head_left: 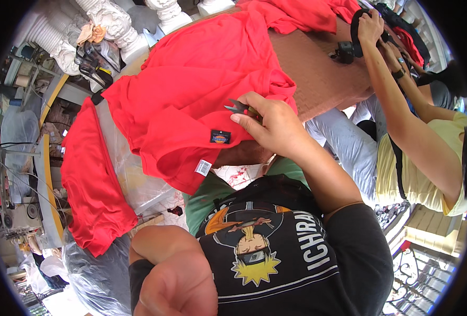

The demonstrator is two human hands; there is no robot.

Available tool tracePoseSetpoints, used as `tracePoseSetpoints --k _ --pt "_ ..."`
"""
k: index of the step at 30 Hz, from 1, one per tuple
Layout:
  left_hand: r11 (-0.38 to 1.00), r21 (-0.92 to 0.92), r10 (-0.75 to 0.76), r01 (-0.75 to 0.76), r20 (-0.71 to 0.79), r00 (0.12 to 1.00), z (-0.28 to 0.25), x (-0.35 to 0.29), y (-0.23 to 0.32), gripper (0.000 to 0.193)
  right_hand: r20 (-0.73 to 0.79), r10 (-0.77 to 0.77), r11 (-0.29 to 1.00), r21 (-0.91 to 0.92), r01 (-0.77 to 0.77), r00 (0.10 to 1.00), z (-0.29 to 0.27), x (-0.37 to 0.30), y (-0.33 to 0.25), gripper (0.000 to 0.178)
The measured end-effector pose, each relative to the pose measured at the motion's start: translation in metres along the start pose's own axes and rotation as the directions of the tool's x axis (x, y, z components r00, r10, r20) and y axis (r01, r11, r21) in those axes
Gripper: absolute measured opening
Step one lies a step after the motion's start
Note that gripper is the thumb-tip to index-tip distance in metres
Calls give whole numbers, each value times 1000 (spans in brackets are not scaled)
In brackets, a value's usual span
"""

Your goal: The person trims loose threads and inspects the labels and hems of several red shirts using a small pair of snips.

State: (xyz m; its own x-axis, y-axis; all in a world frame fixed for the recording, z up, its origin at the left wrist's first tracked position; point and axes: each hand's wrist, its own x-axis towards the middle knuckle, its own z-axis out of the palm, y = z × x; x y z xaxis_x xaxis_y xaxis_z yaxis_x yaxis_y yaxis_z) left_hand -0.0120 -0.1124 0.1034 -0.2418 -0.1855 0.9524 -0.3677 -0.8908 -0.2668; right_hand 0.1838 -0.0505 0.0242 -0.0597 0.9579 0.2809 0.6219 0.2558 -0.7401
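Observation:
In my right hand (275,124) are thread snips (237,107), their dark blades pointing left over the cloth. Beneath them a red shirt (202,79) is spread in loose folds across the table. Inside its collar a dark label (220,137) shows, and a white tag (203,167) sits near the lower hem of the cloth. My left hand (183,287) is raised close to the camera at the bottom, away from the shirt. The lower edge cuts off its fingers, so their state and anything in them are hidden.
Another red garment (88,184) hangs over the table's left side. More red cloth (302,13) lies at the far end. White ornate balusters (112,23) stand at the back left. To the right, a person in a yellow top (418,158) holds a black strap (355,31).

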Motion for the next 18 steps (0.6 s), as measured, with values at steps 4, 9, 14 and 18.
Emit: tracePoseSetpoints --k 4,9,14,18 --pt "999 -30 19 -21 -61 998 9 1 -7 26 -3 8 1000 -25 -8 1000 0 1 -1 30" --pt "773 -206 -481 600 426 766 19 -22 -14 37 -66 3 997 -82 -8 998 -6 5 1 30" --pt "613 -296 -448 733 634 630 83 -22 13 45 -205 -56 972 -237 6 977 -40 12 16 31" --pt "597 -431 -370 676 600 709 116 -3 14 16 -147 -77 910 -415 9 986 -51 17 21 29"
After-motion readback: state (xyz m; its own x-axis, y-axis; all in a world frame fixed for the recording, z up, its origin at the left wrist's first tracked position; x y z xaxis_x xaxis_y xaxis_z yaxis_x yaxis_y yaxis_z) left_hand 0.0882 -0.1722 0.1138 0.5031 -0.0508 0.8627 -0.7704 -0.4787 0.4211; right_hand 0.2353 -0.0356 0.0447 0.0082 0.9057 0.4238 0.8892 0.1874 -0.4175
